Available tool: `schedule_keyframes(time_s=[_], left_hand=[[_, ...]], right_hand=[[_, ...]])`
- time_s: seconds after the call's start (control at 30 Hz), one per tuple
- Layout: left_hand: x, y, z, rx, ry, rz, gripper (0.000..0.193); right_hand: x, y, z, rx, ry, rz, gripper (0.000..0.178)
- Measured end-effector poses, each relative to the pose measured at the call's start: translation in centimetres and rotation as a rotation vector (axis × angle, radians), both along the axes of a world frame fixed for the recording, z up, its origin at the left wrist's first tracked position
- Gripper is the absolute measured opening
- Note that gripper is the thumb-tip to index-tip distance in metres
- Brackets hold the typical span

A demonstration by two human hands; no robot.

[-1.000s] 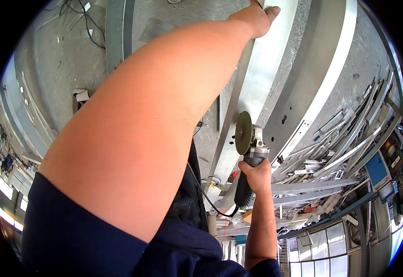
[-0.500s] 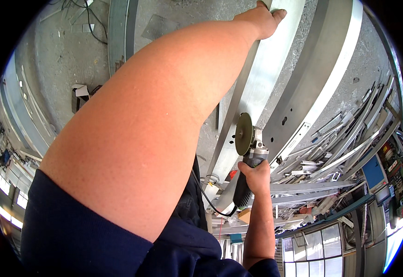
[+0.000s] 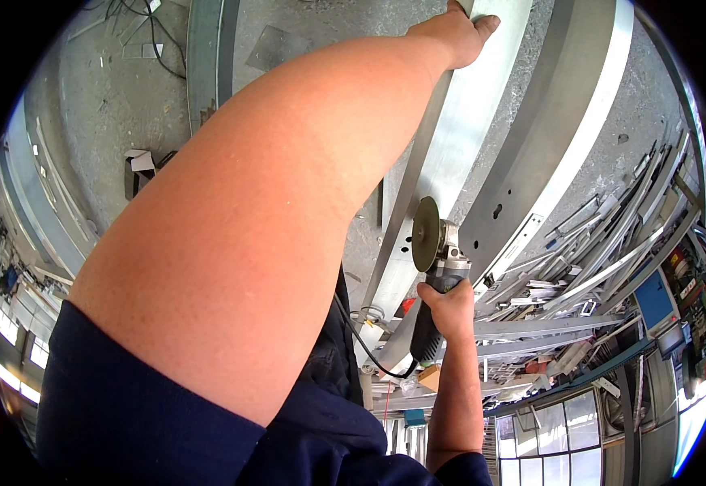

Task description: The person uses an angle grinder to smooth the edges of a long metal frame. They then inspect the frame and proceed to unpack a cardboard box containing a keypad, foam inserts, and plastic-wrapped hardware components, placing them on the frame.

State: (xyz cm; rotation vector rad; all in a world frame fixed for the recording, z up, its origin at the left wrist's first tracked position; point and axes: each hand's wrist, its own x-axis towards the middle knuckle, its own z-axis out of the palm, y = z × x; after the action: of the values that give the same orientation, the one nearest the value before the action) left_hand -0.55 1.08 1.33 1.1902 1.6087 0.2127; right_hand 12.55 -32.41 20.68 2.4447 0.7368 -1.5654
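My right hand [image 3: 450, 308] is wrapped around the grey-and-black body of an angle grinder [image 3: 430, 324]. The grinder's flat disc [image 3: 427, 235] stands edge-up beside a long silver metal profile [image 3: 458, 138], over its near part; whether disc and metal touch I cannot tell. A black cord runs from the grinder's rear toward my body. At the far end of view my left hand [image 3: 460, 39] grips the same profile by its edge, thumb lying on the top face and the other fingers partly hidden. Small dark holes show in the profile's side near the disc.
A second, wider metal profile [image 3: 551, 121] with cut-outs lies to the right. Beyond it is a heap of offcut strips [image 3: 604, 251]. A dark box [image 3: 137, 172] and a loose cable [image 3: 157, 40] lie on the concrete floor [image 3: 118, 105] at left, by another metal beam [image 3: 205, 61].
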Motion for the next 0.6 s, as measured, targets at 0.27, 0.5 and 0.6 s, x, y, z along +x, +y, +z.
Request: schedule_keyframes(time_s=[0.27, 0.5, 0.6], left_hand=[[-1.6, 0.0, 1.8, -0.014, -0.125, -0.036, 0.088], [-1.7, 0.0, 1.7, -0.023, -0.12, -0.022, 0.088], [-1.6, 0.1, 2.2, -0.032, -0.113, -0.034, 0.088]], right_hand=[[0.3, 0.0, -0.3, -0.056, 0.024, -0.015, 0.043], [0.0, 0.5, -0.2, -0.038, 0.004, 0.01, 0.038], [-0.2, 0.3, -0.3, 0.023, -0.024, 0.029, 0.027]])
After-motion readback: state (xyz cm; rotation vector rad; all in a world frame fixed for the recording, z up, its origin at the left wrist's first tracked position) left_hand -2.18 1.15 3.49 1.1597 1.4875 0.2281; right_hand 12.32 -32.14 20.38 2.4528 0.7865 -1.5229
